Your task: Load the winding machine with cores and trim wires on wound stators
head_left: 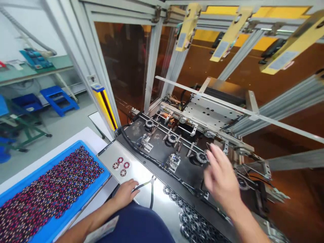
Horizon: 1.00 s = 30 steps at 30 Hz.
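Left grip (126,194) is loosely holding likely stiff pliers (152,181) by one handle, sensibly; right grip (221,179) is hovering half-curled, contents unclear

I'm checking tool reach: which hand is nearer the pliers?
Left. The left hand is at one handle of the pliers; the right hand is farther off, out over the black machine bed.

at six o'clock, my dark-handled pliers (152,190); at eight, a bright blue tray (88,193), its discs (50,189) speckled red, black and cream; at one, yellow brackets (230,33).
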Motion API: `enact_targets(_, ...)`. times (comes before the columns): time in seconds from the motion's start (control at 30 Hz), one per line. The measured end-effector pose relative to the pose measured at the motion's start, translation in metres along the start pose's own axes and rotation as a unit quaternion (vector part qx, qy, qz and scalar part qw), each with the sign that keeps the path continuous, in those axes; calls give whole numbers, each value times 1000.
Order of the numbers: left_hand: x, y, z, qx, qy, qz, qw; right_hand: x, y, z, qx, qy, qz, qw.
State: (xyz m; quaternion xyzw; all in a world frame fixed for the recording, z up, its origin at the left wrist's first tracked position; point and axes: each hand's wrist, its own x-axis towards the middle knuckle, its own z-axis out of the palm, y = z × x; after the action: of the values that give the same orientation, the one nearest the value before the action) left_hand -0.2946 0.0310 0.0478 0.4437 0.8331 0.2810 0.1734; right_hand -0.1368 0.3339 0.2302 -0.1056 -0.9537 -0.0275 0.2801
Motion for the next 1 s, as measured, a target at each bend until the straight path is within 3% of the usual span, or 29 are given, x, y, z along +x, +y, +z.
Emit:
enact_targets(0.1,1,-2,4,-5,15,-8,1000,-84,-34,-24,-71,119,145,980)
enact_targets(0.23,10,-7,5,-3,8,17,1000,-203,-64,-18,-132,155,296,933)
enact_targets(0.33,16,-9,4,9,-13,65,998,-274,-90,-10,-147,83,363,916)
enact_targets(0.43,24,-12,4,27,-21,116,993,-320,-118,-7,-158,-7,422,893)
enact_targets(0.63,39,-15,8,54,6,183,982,-360,-134,0,-159,-56,526,834)
enact_targets(0.83,38,-17,13,78,42,189,978,-372,-128,-3,-133,-57,553,820)
enact_targets(1.0,38,-17,15,75,64,190,977,-373,-111,-1,-137,-28,547,825)
